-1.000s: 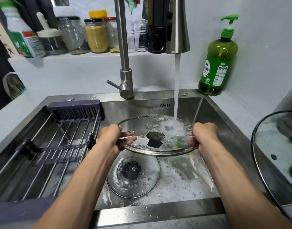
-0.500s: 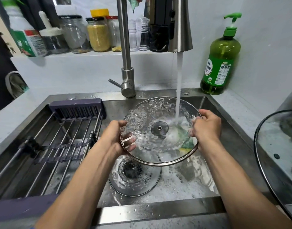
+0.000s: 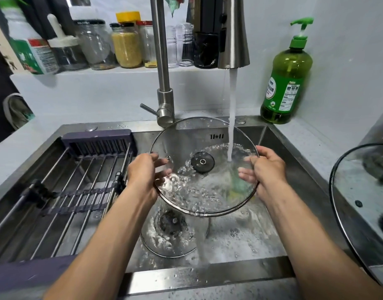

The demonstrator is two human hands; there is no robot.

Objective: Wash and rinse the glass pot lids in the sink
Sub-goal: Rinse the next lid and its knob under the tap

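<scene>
A round glass pot lid (image 3: 182, 144) with a steel rim and a dark centre disc is tilted up towards me over the steel sink (image 3: 279, 148). My left hand (image 3: 143, 172) grips its left edge and my right hand (image 3: 266, 169) grips its right edge. Water from the faucet head (image 3: 234, 33) strikes the lid right of its centre and runs down in bubbles. Behind the glass near my right hand shows a green-and-yellow sponge (image 3: 236, 187); what holds it I cannot tell. A second glass lid (image 3: 164, 241) lies flat on the sink floor over the drain, foamy.
A purple-ended wire drying rack (image 3: 78, 182) spans the sink's left half. A green dish-soap pump bottle (image 3: 286, 79) stands on the counter at the back right. A large black-rimmed glass lid (image 3: 359, 191) sits at the right edge. Jars (image 3: 125, 42) line the back ledge.
The lid has been tipped from nearly flat to steeply tilted, its far edge raised towards the faucet. Both hands moved up with it, and the water now sheets down its face.
</scene>
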